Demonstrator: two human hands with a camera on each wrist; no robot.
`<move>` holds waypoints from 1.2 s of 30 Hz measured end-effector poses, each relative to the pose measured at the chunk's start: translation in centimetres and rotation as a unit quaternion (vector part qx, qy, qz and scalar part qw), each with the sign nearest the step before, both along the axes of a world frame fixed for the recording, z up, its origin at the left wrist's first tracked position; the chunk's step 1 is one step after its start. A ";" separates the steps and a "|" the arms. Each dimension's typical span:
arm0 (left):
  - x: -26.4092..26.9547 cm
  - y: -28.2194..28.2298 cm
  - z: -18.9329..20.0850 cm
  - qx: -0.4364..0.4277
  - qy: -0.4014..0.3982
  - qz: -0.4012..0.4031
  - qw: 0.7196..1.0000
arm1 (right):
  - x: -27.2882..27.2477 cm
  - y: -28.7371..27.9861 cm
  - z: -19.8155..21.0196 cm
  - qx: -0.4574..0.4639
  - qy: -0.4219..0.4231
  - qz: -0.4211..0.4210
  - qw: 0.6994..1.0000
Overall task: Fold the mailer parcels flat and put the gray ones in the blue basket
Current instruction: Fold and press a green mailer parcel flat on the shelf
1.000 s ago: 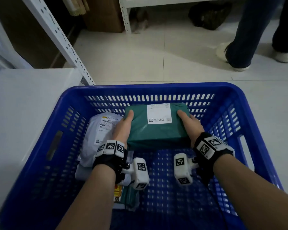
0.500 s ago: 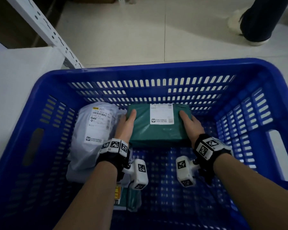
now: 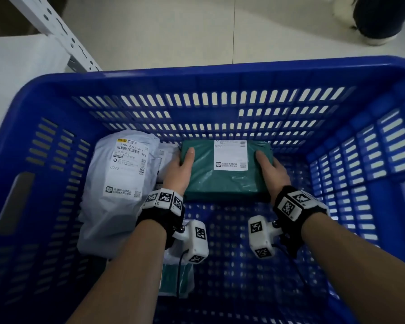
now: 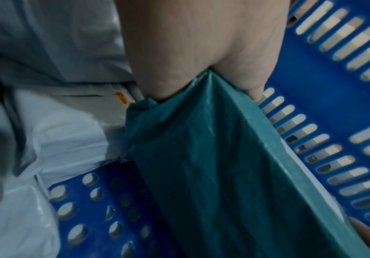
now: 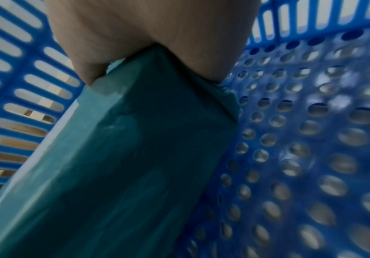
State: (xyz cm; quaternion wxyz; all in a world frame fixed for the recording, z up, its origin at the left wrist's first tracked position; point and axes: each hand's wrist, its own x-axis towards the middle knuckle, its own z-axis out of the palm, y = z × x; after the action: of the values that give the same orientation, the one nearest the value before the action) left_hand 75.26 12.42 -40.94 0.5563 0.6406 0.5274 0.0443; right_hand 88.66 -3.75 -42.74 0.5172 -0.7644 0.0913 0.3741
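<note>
A folded green mailer parcel [image 3: 204, 174] with a white label sits low inside the blue basket [image 3: 220, 76], near its far wall. My left hand [image 3: 178, 167] grips its left end, thumb on top, fingers under. My right hand [image 3: 270, 169] grips its right end the same way. In the left wrist view the green parcel [image 4: 223, 165] runs from my left hand [image 4: 201, 52] toward the slotted wall. In the right wrist view my right hand [image 5: 146, 34] holds the green parcel [image 5: 124, 165] just above the perforated floor. A gray parcel [image 3: 117, 183] lies to the left in the basket.
Another green parcel [image 3: 175, 279] lies on the basket floor under my left forearm. A white table [image 3: 17, 73] and a white shelf post [image 3: 56, 31] stand at the left. A person's leg and shoe [image 3: 379, 22] are on the tiled floor beyond the basket.
Both hands have lowered the green parcel deeper into the basket, toward the floor beside the gray parcel. The head view has tilted down and moved closer.
</note>
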 end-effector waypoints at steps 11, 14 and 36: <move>0.7 0.0 -2.5 0.106 0.108 -0.019 0.988 | -0.7 1.3 -3.0 -0.070 -0.072 0.087 0.991; 0.8 -0.1 -3.0 0.119 0.113 -0.021 0.986 | -0.9 1.5 -3.5 -0.071 -0.088 0.081 0.990; 1.5 -3.9 -0.4 0.203 0.232 -0.431 0.848 | -0.6 2.0 -3.8 -0.096 -0.077 0.107 0.987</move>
State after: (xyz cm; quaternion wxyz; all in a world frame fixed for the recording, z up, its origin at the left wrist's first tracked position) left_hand 76.80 8.57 -41.34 0.2382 0.8939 0.2913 -0.2435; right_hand 88.10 -1.72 -46.55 0.4034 -0.8425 0.0044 0.3570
